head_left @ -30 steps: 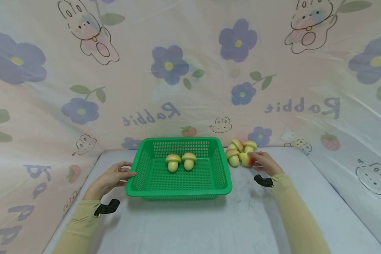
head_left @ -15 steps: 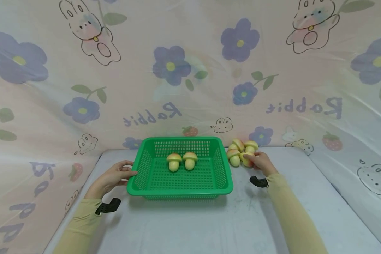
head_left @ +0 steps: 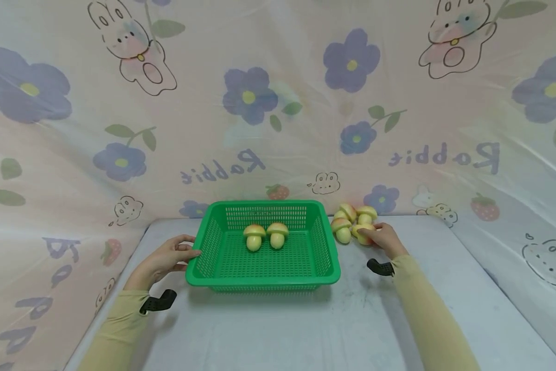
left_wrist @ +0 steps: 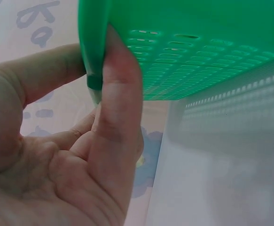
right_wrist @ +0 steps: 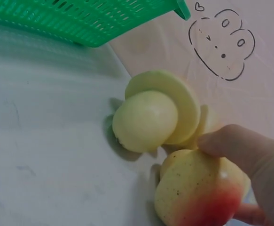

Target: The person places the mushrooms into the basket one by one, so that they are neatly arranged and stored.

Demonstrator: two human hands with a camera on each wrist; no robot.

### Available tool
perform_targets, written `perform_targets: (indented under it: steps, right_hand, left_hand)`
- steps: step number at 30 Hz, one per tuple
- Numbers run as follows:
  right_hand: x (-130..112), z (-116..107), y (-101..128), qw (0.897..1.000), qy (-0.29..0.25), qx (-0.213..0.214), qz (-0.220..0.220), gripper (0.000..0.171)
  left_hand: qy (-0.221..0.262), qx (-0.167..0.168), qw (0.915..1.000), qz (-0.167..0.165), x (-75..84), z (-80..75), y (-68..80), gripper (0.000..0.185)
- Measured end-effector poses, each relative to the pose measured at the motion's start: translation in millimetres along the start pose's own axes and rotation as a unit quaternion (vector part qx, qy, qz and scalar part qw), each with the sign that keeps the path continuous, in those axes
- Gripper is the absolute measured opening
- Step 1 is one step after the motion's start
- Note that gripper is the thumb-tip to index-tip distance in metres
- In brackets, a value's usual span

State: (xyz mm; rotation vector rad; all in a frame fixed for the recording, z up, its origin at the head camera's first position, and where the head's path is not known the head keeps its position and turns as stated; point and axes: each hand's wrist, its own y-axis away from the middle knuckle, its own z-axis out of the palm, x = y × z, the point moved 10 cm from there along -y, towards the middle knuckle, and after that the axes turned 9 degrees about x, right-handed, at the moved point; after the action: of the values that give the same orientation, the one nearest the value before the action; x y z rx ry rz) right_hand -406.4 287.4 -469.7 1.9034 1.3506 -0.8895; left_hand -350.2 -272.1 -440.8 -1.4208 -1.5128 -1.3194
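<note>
A green plastic basket stands on the table with two toy mushrooms upright inside it. My left hand grips the basket's left rim, thumb on the outside. To the right of the basket lies a small cluster of toy mushrooms. My right hand has its fingers curled round one yellow mushroom with a red patch at the cluster's right side. Another mushroom lies on its side just beside it.
The grey table top is backed and flanked by a printed sheet with flowers and rabbits. Black wrist-camera mounts sit under both sleeves.
The right hand has drawn slightly closer around the red-patched mushroom; the left hand and the basket have hardly moved.
</note>
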Motion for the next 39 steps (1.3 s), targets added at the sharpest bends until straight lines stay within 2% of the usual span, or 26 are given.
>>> perform_targets:
  steps: [4, 10, 22, 32, 39]
  right_hand:
    - [4, -6, 3, 1.000, 0.001, -0.001, 0.005, 0.075]
    - [12, -9, 7, 0.999, -0.029, -0.028, 0.023, 0.077]
    - [20, -15, 10, 0.997, -0.054, -0.053, 0.010, 0.072]
    - [27, -19, 12, 0.997, -0.023, -0.078, -0.016, 0.069]
    - [28, -25, 19, 0.996, 0.005, -0.080, -0.030, 0.066]
  left_hand:
    - [-0.006, 0.004, 1.0000, -0.001, -0.5, 0.3, 0.4, 0.061]
    - [-0.009, 0.007, 0.9999, -0.002, 0.0, -0.1, 1.3, 0.065]
    - [-0.003, 0.003, 1.0000, 0.007, 1.2, 0.1, 2.9, 0.063]
    - [-0.005, 0.010, 0.9999, 0.004, -0.4, -1.3, 1.8, 0.066]
    - [-0.009, 0.006, 0.9999, 0.007, -0.1, -1.1, 1.7, 0.068]
